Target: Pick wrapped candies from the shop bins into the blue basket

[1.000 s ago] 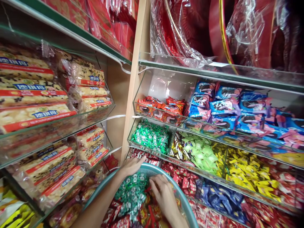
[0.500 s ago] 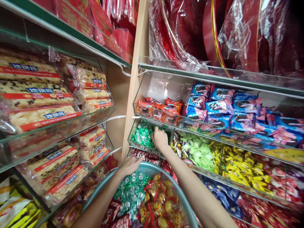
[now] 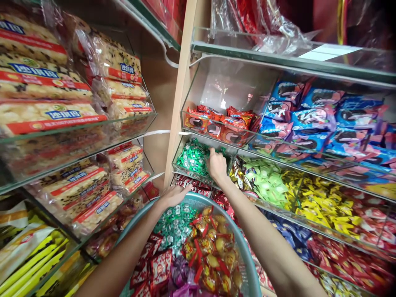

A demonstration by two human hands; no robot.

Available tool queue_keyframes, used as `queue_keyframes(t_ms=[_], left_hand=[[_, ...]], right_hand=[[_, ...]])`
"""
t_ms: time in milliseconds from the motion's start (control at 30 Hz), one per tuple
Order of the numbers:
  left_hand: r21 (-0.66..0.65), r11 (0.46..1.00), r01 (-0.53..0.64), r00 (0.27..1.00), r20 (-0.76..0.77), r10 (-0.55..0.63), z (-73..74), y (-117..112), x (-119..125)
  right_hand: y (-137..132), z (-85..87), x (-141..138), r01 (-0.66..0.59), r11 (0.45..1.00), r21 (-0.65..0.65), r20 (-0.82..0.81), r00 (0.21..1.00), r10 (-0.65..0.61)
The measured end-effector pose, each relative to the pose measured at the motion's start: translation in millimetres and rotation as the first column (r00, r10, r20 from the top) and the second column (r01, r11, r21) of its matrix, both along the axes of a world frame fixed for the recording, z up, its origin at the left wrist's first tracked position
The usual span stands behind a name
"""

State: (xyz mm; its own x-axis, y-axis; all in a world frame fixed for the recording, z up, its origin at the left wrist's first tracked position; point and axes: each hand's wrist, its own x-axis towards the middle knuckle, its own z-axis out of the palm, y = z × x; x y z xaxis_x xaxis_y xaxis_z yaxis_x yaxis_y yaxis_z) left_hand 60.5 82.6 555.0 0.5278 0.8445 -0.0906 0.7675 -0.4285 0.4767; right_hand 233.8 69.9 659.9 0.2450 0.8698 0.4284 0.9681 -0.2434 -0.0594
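Observation:
My right hand [image 3: 218, 164] is in a clear shelf bin of green-wrapped candies [image 3: 193, 159], at its right side. Its fingers are curled down, and what lies in them is hidden. At the far rim of a teal plastic basket [image 3: 251, 258] is my left hand [image 3: 175, 195], its fingers stretched out and nothing seen in them; I cannot tell whether it touches the rim. Inside the basket lie green-wrapped candies [image 3: 176, 225], gold balls with red ties [image 3: 213, 251], red-and-white packets [image 3: 161, 264] and purple-wrapped sweets [image 3: 182, 272].
Above the green bin stand red snack packets [image 3: 221, 123], with blue packs [image 3: 312, 111] to their right. Light green [image 3: 266, 181] and yellow candies [image 3: 328, 202] fill neighbouring bins. Glass-fronted shelves at left hold wrapped puffed-grain bars [image 3: 46, 78]. A wooden post [image 3: 181, 86] divides the shelves.
The view has tilted down, so the shelves sit higher and more of the basket shows. My right hand stays in the green candies, and my left stays near the basket rim.

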Motion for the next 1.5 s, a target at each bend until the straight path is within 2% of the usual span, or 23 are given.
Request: queue_keyframes(t_ms=[67,133,167,233,300,333,400,467,600,700,867,1033,1200,1333,1400,1500], left_hand=[[-0.003,1.0,0.001,1.0,0.008,-0.001,-0.1,0,1],[-0.004,1.0,0.004,1.0,0.012,-0.004,-0.9,1,1],[-0.003,1.0,0.011,1.0,0.01,-0.011,-1.3,1,1],[0.001,1.0,0.029,1.0,0.0,-0.029,-2.2,3,0],[0.0,0.999,0.054,0.999,-0.009,-0.054,-2.5,4,-1],[-0.002,0.998,0.065,0.998,-0.007,-0.065,-2.4,4,-2],[-0.011,0.998,0.06,0.998,0.0,-0.06,-1.9,3,-1],[-0.021,0.999,0.032,0.999,0.006,-0.031,-1.3,3,0],[-0.029,1.0,-0.005,1.0,0.012,0.006,-0.8,3,4],[-0.031,0.999,-0.026,1.0,0.001,0.026,-0.6,3,4],[-0.058,0.998,0.0,1.0,0.013,0.001,-2.6,4,3],[-0.051,0.999,-0.013,1.0,0.001,0.013,-6.7,6,1],[-0.056,0.998,-0.035,0.999,-0.017,0.034,-6.9,7,1],[-0.053,0.998,-0.034,0.999,-0.019,0.034,-4.9,7,1],[-0.046,0.998,-0.038,0.999,-0.016,0.037,-3.6,7,1],[-0.052,0.998,-0.039,0.999,-0.021,0.037,-1.5,7,1]], right_hand=[[-12,-0.9,-1,-0.091,0.993,0.072,-0.071,0.993,0.096],[-29,-4.0,-6,-0.264,0.95,0.169,-0.226,0.928,0.298],[-39,-6.3,-10,-0.365,0.908,0.207,-0.347,0.84,0.417],[-58,-12.5,-20,-0.533,0.808,0.253,-0.625,0.547,0.556],[-74,-20.6,-27,-0.618,0.744,0.253,-0.839,0.243,0.487],[-80,-25.5,-29,-0.636,0.734,0.236,-0.902,0.138,0.409],[-86,-37.8,-30,-0.66,0.73,0.177,-0.964,0.033,0.263],[-87,-53.7,-25,-0.682,0.725,0.096,-0.983,0.048,0.176],[-86,-86.4,-16,-0.676,0.735,-0.045,-0.941,0.275,0.195],[-86,-100.1,-20,-0.677,0.725,-0.13,-0.907,0.376,0.189],[-78,-110.1,-37,-0.725,0.656,-0.211,-0.871,0.444,0.21],[-64,-125.4,-48,-0.743,0.654,-0.141,-0.814,0.463,0.35],[-58,-129.3,-50,-0.729,0.669,-0.145,-0.789,0.493,0.366],[-66,-121.9,-47,-0.706,0.679,-0.2,-0.705,0.585,0.401],[-71,-117.7,-43,-0.703,0.671,-0.236,-0.642,0.631,0.435],[-77,-114.5,-36,-0.72,0.639,-0.271,-0.555,0.659,0.507]])
